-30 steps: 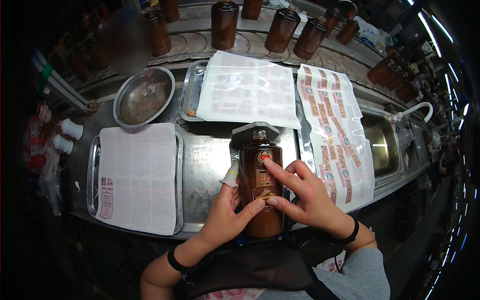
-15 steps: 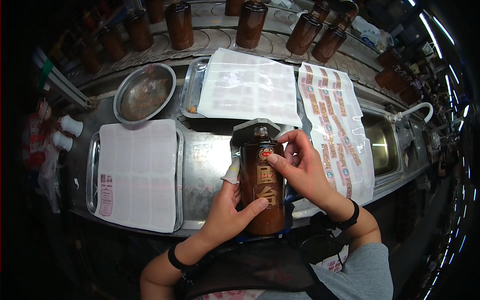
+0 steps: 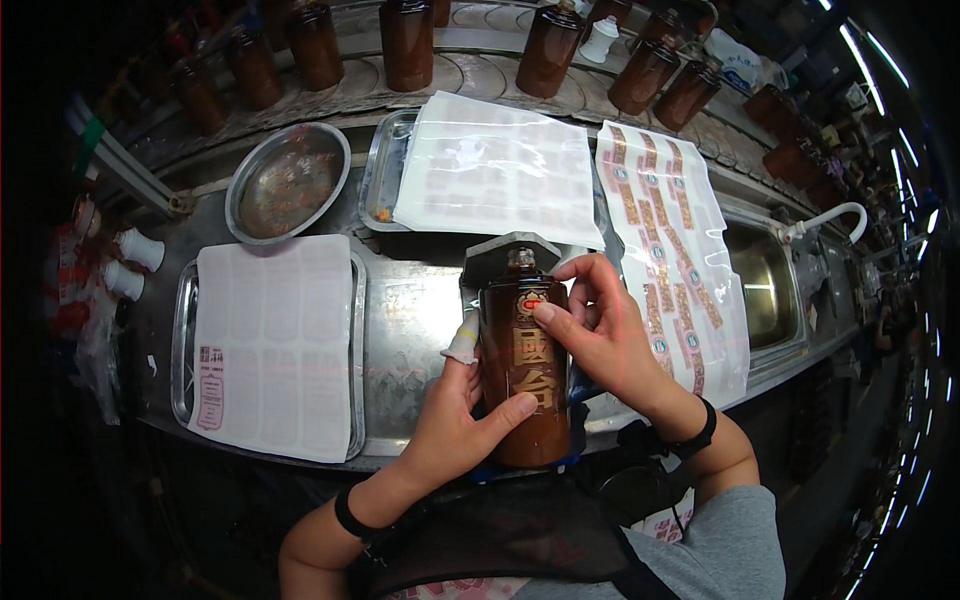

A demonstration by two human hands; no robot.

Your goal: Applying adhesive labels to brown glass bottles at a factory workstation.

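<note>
"Along the front edge of the bench (image 3: 155, 320), near its middle, what did the hands have?"

"A brown glass bottle (image 3: 537, 368), its neck toward the back edge, backed by an angular metal holder (image 3: 490, 263). I couldn't tell whether it leaned or lay flat."

"And the left hand (image 3: 455, 418)?"

"Wrapped round the bottle's left side, thumb across the lower front beside the gold characters. One finger wore a white covering (image 3: 464, 342)."

"The right hand (image 3: 608, 338)?"

"Its thumb rested at the red emblem (image 3: 529, 302), the other fingers curled by the bottle's right shoulder. I couldn't tell whether they pinched anything."

"What lay left of them?"

"Toward the front left corner, a metal tray (image 3: 359, 350) carried white label sheets (image 3: 280, 350). Behind it, nearer the back edge, sat a round metal bowl (image 3: 290, 185)."

"And at the back?"

"Another tray (image 3: 375, 185), with glossy white sheets (image 3: 505, 165) overhanging its right side. Right of that lay a sheet of gold and pink stickers (image 3: 670, 270); toward the right end came a sink (image 3: 757, 290) with a white faucet (image 3: 832, 222)."

"Beyond the back edge?"

"A conveyor (image 3: 480, 80) carrying more brown bottles (image 3: 406, 48), spaced apart."
</note>
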